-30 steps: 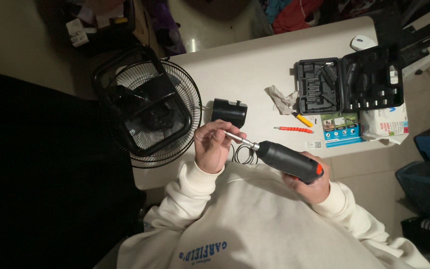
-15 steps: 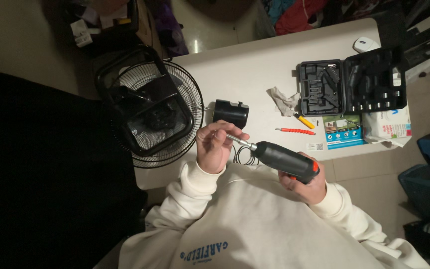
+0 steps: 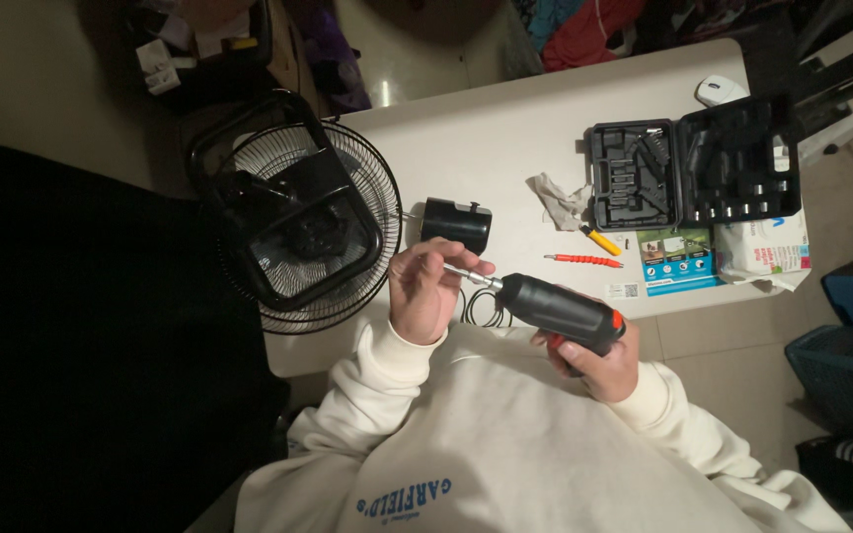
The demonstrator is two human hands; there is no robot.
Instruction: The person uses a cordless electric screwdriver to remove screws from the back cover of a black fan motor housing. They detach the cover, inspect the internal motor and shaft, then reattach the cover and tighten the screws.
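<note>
My right hand (image 3: 599, 363) grips the handle of a black electric screwdriver (image 3: 557, 308) with orange trim, held level over the table's near edge. Its metal bit (image 3: 466, 274) points left into my left hand (image 3: 428, 289), whose fingers pinch the tip of the bit. Just beyond my left hand stands a small black cylindrical housing (image 3: 456, 223). A black cable loop (image 3: 484, 308) lies under the tool.
A black fan (image 3: 293, 227) with its wire grille lies at the white table's (image 3: 505, 138) left end. An open black tool case (image 3: 693, 174), a crumpled grey rag (image 3: 560, 200), an orange screwdriver (image 3: 584, 261), a yellow bit (image 3: 602, 241), leaflets and a white mouse (image 3: 720, 90) sit right.
Both hands and the screwdriver have barely moved; the left fingers stay on the bit. The camera view shifted slightly.
</note>
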